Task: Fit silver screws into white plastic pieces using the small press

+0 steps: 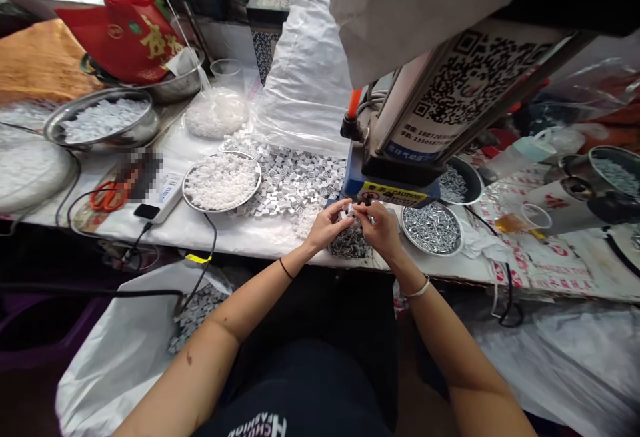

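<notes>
My left hand (327,227) is closed, its thumb and fingers pinching a small white plastic piece (347,212). Right beside it, my right hand (379,229) is closed with thumb and forefinger pressed together near that piece; what it grips is too small to make out. Both hands are at the front of a blue press (351,173) with a yellow caution label. Below them lies a heap of small dark metal parts (349,242). To the left spreads a pile of grey-white plastic pieces (295,180). A bowl of metal pins (433,229) stands to the right.
A plate of white beads (221,182) stands left of the pile, near a white power bank (159,200) and orange-handled scissors (111,195). The press column (430,100) rises at the right. Farther right are a second metal-pin bowl (453,183) and a cup (535,218).
</notes>
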Demonstrator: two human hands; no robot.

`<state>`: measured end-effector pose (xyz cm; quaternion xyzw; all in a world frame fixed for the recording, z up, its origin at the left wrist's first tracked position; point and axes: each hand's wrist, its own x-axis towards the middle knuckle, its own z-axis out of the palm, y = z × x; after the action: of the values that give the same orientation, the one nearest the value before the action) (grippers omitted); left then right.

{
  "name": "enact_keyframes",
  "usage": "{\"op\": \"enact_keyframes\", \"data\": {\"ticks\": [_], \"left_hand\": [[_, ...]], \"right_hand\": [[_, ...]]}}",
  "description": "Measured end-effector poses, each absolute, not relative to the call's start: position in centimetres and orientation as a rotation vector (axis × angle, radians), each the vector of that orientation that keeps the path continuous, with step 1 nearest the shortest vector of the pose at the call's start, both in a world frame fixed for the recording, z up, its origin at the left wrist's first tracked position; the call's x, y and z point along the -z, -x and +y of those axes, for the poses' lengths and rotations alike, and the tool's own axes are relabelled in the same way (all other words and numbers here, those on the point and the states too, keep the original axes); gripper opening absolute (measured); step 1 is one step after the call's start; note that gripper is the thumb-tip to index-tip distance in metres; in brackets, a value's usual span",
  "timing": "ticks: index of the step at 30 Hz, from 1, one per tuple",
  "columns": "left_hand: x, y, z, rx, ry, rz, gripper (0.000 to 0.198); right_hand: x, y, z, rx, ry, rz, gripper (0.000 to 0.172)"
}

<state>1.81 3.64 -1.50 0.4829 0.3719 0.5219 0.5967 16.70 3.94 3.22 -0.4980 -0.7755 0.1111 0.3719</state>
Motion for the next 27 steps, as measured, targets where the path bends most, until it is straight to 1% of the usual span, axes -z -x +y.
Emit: {"op": "enact_keyframes", "data": {"ticks": [12, 20, 27], "left_hand": [[1.68, -1.96, 3.46, -1.255, -1.09, 0.874, 0.053], [1.9, -1.99, 3.14, -1.291, -1.103, 0.868, 0.052], [1.51, -1.95, 3.01, -1.27, -1.111, 0.849, 0.057]], "right_hand": [[-4.07, -16.67, 4.06, -0.384, 1.321, -2.008, 0.016], [-3.96, -16.97, 4.05, -0.235, 1.227, -2.184, 0.018], [-3.8, -17.02, 3.67, -0.103, 1.098, -2.387, 0.025]]}}
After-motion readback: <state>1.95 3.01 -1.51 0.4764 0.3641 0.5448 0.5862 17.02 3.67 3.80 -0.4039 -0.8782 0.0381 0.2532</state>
